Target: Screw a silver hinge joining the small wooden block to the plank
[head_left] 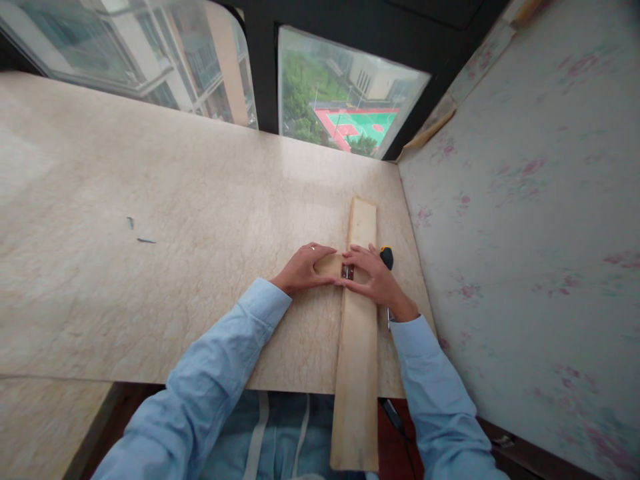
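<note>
A long pale wooden board lies on the stone-patterned counter, its near end jutting past the front edge. Against its left side is a short wooden block, gripped between the thumb and fingers of my left hand. A small dark brown hinge sits where block and board meet. Across the board, my right hand curls its thumb and fingers around the hinge, one on each side of it. Beside that hand is a black and yellow handle, probably a screwdriver's; the wrist partly hides its metal shaft.
Two small dark metal bits lie on the counter far to the left. A flower-patterned wall rises close on the right. Dark-framed windows stand at the back. Below the front edge, a dark object with a cable shows.
</note>
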{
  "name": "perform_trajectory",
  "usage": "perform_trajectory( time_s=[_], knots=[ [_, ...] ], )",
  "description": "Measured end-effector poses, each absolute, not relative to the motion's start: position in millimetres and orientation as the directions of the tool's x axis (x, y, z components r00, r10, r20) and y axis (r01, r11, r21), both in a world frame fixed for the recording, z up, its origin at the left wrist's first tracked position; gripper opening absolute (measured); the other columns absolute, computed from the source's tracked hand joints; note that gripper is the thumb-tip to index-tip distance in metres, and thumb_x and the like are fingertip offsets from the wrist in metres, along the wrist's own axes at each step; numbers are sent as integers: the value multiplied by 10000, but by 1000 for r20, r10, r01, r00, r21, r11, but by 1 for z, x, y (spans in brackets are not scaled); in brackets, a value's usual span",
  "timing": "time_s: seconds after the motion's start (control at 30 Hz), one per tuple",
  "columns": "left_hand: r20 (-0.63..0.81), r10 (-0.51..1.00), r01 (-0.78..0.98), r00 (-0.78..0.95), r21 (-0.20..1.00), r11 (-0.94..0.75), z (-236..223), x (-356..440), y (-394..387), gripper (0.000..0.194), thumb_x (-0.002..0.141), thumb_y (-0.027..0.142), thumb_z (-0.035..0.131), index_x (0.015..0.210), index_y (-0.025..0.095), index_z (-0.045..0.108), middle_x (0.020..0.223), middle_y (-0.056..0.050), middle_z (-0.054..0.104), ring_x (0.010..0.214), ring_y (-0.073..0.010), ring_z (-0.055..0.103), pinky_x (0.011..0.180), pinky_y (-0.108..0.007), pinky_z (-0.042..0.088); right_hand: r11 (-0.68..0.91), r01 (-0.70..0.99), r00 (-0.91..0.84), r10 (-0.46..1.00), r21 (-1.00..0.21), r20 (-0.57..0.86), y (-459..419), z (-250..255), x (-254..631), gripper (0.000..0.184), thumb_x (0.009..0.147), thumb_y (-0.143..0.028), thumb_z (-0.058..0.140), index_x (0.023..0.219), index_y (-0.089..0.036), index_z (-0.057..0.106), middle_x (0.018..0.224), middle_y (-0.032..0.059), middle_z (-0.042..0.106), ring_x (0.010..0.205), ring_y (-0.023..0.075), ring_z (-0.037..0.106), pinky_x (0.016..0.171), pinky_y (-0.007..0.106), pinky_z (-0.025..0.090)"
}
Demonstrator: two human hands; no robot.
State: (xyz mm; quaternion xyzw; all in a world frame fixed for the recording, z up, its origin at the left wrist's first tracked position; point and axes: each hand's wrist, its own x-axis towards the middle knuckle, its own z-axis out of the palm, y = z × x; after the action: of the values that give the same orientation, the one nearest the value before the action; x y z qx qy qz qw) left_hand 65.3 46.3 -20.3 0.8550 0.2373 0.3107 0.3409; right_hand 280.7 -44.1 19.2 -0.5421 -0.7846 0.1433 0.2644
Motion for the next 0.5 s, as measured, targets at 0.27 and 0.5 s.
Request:
perform_trajectory(
  time_s=[0.27, 0.5],
  knots=[
    [368, 619, 197, 694, 730, -655, -21, 66, 46, 640, 709, 566, 777, 1194, 172, 638, 1123, -131, 698, 1046, -271, 640, 904, -433, 511, 413, 771, -288, 905, -485, 313, -42, 14, 283, 299, 802, -450, 742, 1042, -272, 726, 1215, 71, 714, 1304, 289, 553, 1193, 600, 224],
    [390, 594, 180, 704, 710, -681, -21, 67, 47, 665, 715, 594, 761, 1213, 174, 626, 1144, -138, 696, 1067, -284, 637, 935, -460, 498, 433, 752, -281, 893, -497, 351, -41, 12, 283, 274, 784, -432, 760, 1007, -273, 742, 1180, 76, 727, 1248, 279, 597, 1202, 600, 201]
  ],
)
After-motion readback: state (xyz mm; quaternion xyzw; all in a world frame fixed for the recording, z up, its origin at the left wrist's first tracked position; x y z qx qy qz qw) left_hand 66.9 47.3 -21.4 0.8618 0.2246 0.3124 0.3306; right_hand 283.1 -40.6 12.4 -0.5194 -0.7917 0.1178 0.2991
